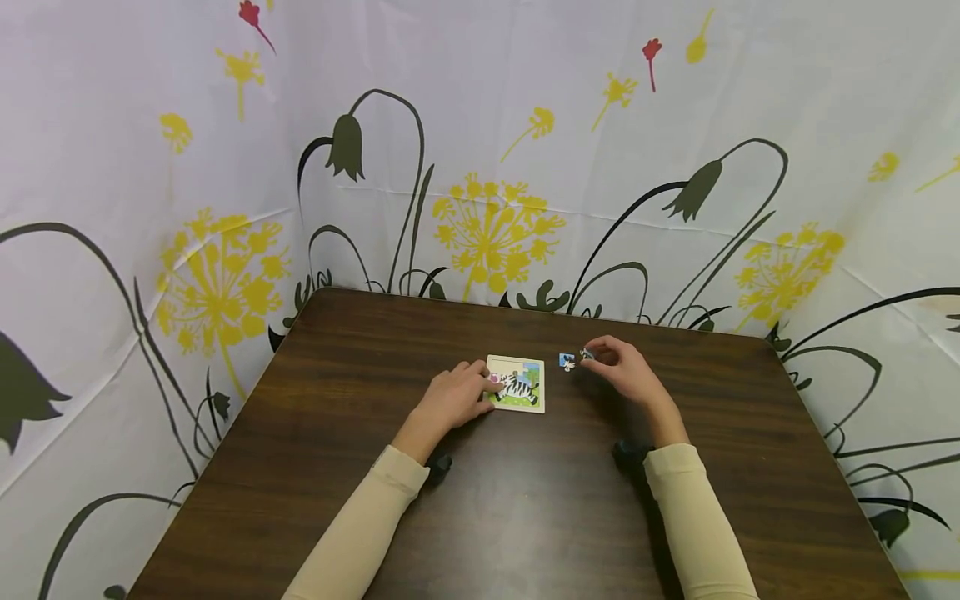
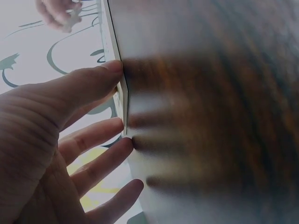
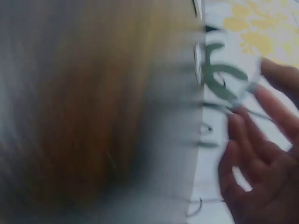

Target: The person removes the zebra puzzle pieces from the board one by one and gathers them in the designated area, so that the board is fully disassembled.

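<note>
A square zebra picture puzzle board [image 1: 531,398] with a pale border lies on the table. My left hand [image 1: 453,396] rests at the board's left side, with fingertips on the picture and edge. In the left wrist view the thumb [image 2: 91,81] touches the board's edge while the other fingers stretch out loosely. My right hand [image 1: 628,373] pinches a small puzzle piece [image 1: 587,354] between thumb and fingertips, right of the board. That piece is blurred in the right wrist view, where it looks thin and pale. Another blue, black and white puzzle piece [image 1: 567,361] lies between the board and my right hand.
The dark brown wooden table [image 1: 360,375] stands against white fabric walls [image 1: 495,75] printed with flowers. The table's back edge runs just beyond the puzzle. Dark wrist straps [image 1: 632,454] sit by both cuffs.
</note>
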Demonstrator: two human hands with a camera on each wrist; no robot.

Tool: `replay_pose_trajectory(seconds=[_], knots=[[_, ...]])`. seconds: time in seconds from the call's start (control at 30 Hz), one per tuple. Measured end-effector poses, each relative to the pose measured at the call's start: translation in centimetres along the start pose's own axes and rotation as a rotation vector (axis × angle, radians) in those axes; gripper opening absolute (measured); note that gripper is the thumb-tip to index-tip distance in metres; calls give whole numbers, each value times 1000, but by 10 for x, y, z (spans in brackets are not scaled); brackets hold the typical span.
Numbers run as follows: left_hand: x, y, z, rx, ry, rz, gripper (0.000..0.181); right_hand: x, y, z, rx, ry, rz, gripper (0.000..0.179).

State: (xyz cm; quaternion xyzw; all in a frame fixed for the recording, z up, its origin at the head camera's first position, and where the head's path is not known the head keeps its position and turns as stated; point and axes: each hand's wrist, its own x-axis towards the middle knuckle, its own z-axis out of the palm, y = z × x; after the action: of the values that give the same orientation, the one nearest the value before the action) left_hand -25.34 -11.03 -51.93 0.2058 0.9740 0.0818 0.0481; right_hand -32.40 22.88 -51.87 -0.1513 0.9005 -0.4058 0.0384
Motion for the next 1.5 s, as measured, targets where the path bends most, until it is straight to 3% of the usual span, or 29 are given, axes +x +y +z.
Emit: replay_pose_trajectory(seconds=[0.13, 0.33, 0.67, 0.93, 1.5], knots=[[0, 0, -1, 2, -10, -1, 45, 1, 6, -7, -128, -68, 40, 34], [-1, -1, -2, 2, -13, -4, 46, 9, 12, -6, -207, -129, 32, 32], [0, -1, -1, 3, -15, 6, 46, 22, 19, -4, -210, -139, 7, 32], [-1, 0, -1, 5, -16, -1, 46, 23, 21, -6, -210, -139, 50, 41], [0, -2, -1, 6, -17, 0, 46, 26, 20, -8, -230, -126, 77, 28]])
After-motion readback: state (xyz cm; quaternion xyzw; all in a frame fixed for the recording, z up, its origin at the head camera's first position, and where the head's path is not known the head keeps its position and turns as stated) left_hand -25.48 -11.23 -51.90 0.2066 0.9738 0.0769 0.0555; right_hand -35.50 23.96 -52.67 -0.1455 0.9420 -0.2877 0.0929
